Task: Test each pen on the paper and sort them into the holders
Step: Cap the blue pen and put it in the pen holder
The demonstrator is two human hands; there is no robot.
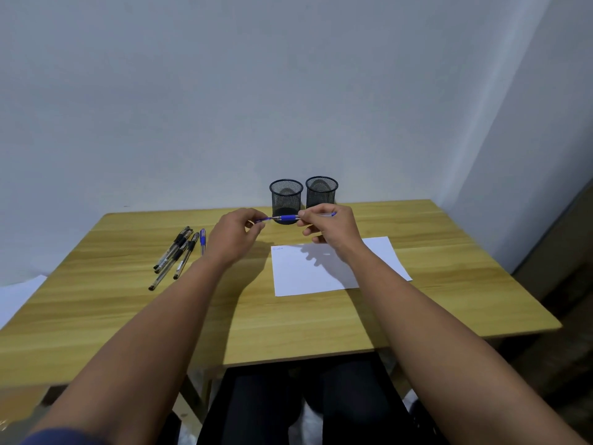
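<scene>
Both hands hold one blue pen (290, 217) level above the bench (128, 309), in front of the two mesh holders (286, 197). The left hand (236, 234) pinches the cap end; the right hand (330, 224) keeps its grip on the barrel. Whether the cap is going on or coming off cannot be told. The paper (308, 274) carries one small blue mark near its top left corner. Both holders appear empty. Five more pens (178, 252) lie at the left, so nearly all sorting remains.

Even, dimmish light w/ soft shadows on paper (321, 271); wide-angle bending at edges, slight blur.
</scene>
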